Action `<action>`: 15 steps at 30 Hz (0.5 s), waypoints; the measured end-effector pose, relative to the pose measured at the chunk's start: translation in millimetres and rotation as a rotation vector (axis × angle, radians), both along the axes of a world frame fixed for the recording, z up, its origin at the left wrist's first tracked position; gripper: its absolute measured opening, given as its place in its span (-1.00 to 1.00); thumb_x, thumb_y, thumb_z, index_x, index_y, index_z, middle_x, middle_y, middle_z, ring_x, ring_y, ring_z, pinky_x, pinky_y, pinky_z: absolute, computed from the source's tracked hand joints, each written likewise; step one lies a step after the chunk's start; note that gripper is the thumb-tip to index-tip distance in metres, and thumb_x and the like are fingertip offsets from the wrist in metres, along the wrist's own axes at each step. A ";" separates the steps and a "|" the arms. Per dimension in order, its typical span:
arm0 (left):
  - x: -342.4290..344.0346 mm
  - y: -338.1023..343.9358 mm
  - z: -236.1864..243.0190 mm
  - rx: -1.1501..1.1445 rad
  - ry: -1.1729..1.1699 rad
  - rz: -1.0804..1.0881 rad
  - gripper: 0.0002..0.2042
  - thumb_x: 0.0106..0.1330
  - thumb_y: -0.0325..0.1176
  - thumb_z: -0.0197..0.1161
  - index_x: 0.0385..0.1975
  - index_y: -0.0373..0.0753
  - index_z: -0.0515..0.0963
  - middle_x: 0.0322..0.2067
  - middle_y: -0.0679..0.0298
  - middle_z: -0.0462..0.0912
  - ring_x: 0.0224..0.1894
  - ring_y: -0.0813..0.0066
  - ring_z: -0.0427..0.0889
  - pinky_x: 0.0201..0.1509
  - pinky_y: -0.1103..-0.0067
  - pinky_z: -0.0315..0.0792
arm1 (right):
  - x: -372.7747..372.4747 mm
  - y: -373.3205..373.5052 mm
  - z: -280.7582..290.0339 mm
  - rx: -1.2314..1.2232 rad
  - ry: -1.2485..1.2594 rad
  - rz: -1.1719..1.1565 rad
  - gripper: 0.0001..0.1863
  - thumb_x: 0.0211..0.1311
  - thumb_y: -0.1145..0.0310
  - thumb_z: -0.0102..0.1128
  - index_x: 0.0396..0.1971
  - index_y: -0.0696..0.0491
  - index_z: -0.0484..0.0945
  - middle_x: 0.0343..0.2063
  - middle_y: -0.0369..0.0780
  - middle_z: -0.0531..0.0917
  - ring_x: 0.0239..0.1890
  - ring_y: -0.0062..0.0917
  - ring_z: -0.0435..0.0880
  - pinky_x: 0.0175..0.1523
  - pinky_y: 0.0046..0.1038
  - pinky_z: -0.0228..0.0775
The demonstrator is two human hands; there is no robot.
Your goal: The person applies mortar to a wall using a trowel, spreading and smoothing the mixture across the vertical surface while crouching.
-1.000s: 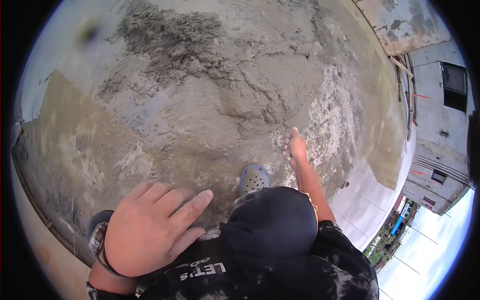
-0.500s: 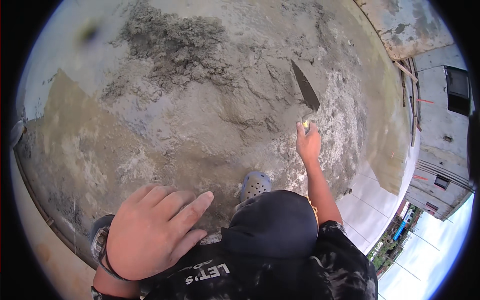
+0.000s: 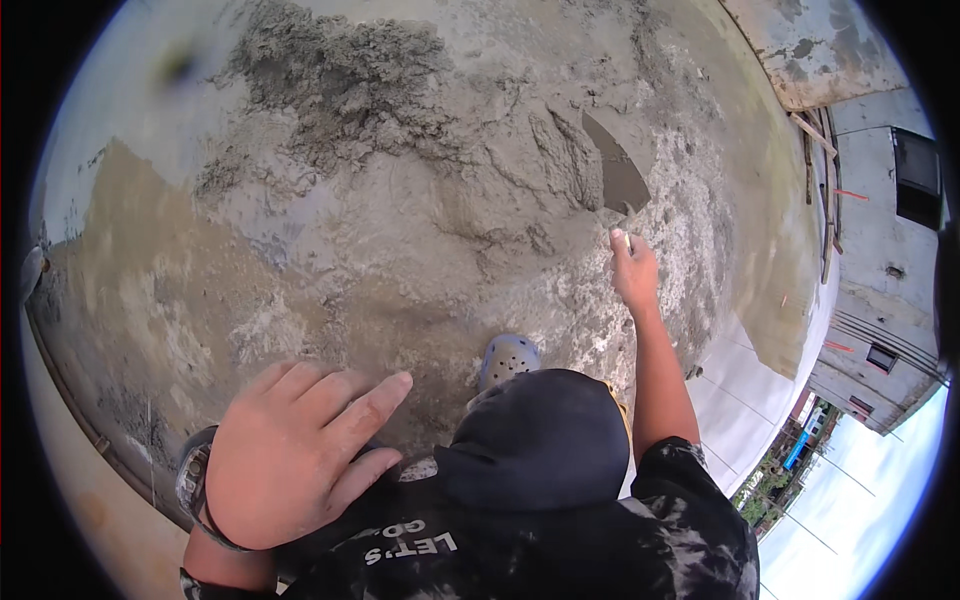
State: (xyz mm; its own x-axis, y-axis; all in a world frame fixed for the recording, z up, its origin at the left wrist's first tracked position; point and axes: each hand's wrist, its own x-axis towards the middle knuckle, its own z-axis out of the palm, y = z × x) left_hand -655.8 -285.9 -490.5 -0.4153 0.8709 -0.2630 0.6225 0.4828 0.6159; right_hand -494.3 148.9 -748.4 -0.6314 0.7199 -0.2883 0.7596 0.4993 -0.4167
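My right hand is closed round the handle of a pointed trowel, whose grey blade reaches away from me over wet mortar. The blade's broad face shows, and its left edge lies against the spread mortar. At the far left of the spread rises a darker, lumpy heap of mortar. Low on the left, my left hand has its fingers stretched out and holds nothing. It is above my lap, with a watch on its wrist.
A grey-blue clog stands on the mortar-smeared floor in front of my bent knee. Thin poles lie along the slab's right side, near a grey concrete building. A low ledge curves along the left.
My right hand has shifted slightly right, and the trowel's blade has rolled so that more of its face shows. My left hand has moved a little to the left, still stretched out.
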 end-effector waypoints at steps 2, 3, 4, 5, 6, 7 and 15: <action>-2.9 -0.2 -0.9 -0.047 0.028 -0.011 -0.39 0.02 -0.19 0.52 0.16 -0.11 0.59 -0.09 0.26 0.69 -0.08 0.16 0.65 -0.01 0.30 0.52 | 13.5 19.2 4.4 -0.103 -0.007 -0.111 -0.34 0.53 -0.15 -0.01 -0.27 0.24 0.69 -0.44 0.08 0.71 -0.30 -0.11 0.78 -0.08 -0.09 0.55; -3.5 1.2 -0.7 -0.040 0.028 -0.014 -0.39 0.02 -0.19 0.52 0.16 -0.11 0.59 -0.09 0.26 0.69 -0.08 0.16 0.65 -0.01 0.30 0.52 | 24.6 35.7 -1.3 -0.089 -0.009 -0.262 -0.35 0.53 -0.14 -0.01 -0.28 0.24 0.69 -0.49 0.04 0.69 -0.37 -0.18 0.76 -0.13 -0.11 0.56; -3.6 2.9 0.7 -0.031 0.016 -0.025 -0.39 0.02 -0.19 0.52 0.16 -0.11 0.60 -0.09 0.26 0.69 -0.08 0.16 0.65 -0.01 0.30 0.53 | 36.3 51.8 -11.6 -0.077 -0.011 -0.412 -0.36 0.54 -0.13 -0.01 -0.29 0.25 0.68 -0.55 0.01 0.67 -0.45 -0.25 0.75 -0.18 -0.14 0.57; -4.4 6.1 1.8 -0.010 0.004 -0.038 -0.39 0.02 -0.18 0.52 0.16 -0.11 0.60 -0.10 0.26 0.68 -0.09 0.16 0.65 0.00 0.30 0.53 | 46.6 74.2 -25.9 -0.031 -0.087 -0.400 -0.32 0.55 -0.12 -0.04 -0.29 0.31 0.66 -0.56 -0.01 0.65 -0.54 -0.22 0.72 -0.34 -0.15 0.55; -5.2 9.8 1.9 0.006 0.001 -0.042 -0.39 0.02 -0.18 0.52 0.16 -0.11 0.60 -0.10 0.26 0.68 -0.09 0.16 0.65 0.00 0.30 0.53 | 49.2 81.4 -41.8 -0.015 -0.088 -0.405 -0.32 0.55 -0.12 -0.04 -0.29 0.31 0.66 -0.56 -0.01 0.65 -0.54 -0.22 0.72 -0.34 -0.15 0.55; -5.7 13.5 2.9 0.034 -0.012 -0.066 -0.40 0.02 -0.18 0.52 0.15 -0.11 0.60 -0.10 0.27 0.68 -0.09 0.17 0.65 0.00 0.31 0.54 | 47.8 81.5 -58.1 0.045 -0.085 -0.245 -0.31 0.56 -0.11 -0.05 -0.32 0.33 0.64 -0.55 -0.01 0.66 -0.56 -0.21 0.71 -0.42 -0.17 0.53; 3.4 18.2 8.7 -0.026 -0.159 -0.062 -0.43 0.11 -0.13 0.48 0.18 -0.07 0.60 -0.14 0.30 0.68 -0.09 0.22 0.66 0.01 0.38 0.55 | -47.8 -42.7 -3.9 -0.806 0.094 -0.512 -0.51 0.60 -0.10 -0.10 -0.30 0.04 0.45 -0.62 -0.33 0.46 -0.70 -0.58 0.38 -0.63 -0.45 0.26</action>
